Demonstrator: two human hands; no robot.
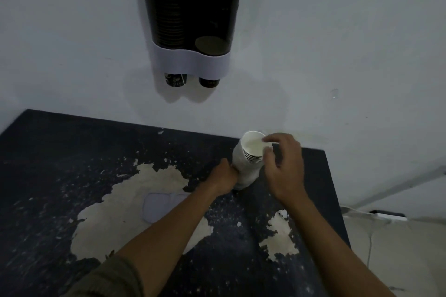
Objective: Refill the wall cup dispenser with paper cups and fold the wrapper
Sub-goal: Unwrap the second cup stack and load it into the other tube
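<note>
A wrapped stack of paper cups [249,157] stands near the far right edge of a peeling dark table [72,152], the left hand [223,176] clasping its wrapper [243,173], the right hand [283,166] pinching the top cup's rim, below the wall dispenser [190,19].

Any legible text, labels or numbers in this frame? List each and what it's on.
None legible.
Left dark cup under the dispenser: pale print, too blurred to read.
Right dark cup: faint print, too blurred to read.
Wrapped cup stack: no print visible.
</note>
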